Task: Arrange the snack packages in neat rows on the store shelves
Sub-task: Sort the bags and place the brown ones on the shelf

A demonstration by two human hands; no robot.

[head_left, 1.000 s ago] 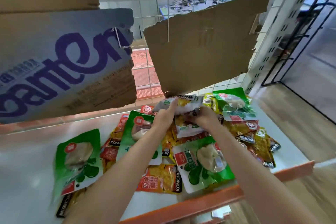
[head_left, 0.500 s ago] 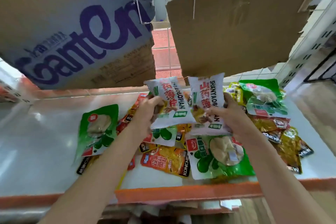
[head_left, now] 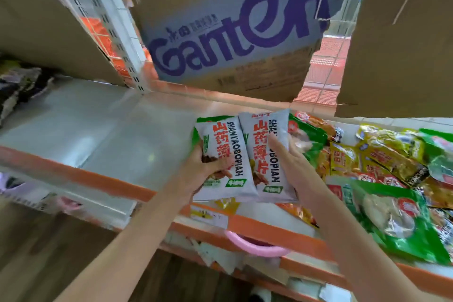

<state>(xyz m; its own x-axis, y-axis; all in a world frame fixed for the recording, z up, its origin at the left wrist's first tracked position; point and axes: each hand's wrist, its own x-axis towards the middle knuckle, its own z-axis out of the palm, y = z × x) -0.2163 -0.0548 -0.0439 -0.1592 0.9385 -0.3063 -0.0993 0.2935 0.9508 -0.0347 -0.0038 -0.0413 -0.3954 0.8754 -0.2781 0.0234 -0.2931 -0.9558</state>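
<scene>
Each hand held one white snack packet upright, printed face toward the camera, the two packets side by side with their inner edges touching, which looked like a way to square them as a pair before setting them down. The left hand point(head_left: 203, 169) gripped the left packet point(head_left: 224, 162) low on its outer edge, its fingers point(head_left: 221, 167) curled over the front; the right hand point(head_left: 291, 162) clamped the right packet point(head_left: 266, 154) from its outer side, thumb across the front and the other fingers hidden behind. Both packets hung just above the front part of the shelf point(head_left: 103, 127), at the left border of a loose pile of green, yellow and orange packages point(head_left: 382, 167) that lay overlapping and skewed on the shelf's right part. The shelf's left part showed bare metal, so it was probably where the row would go. A printed cardboard box point(head_left: 232, 39) hung tilted above the back of the shelf, limiting headroom there.
</scene>
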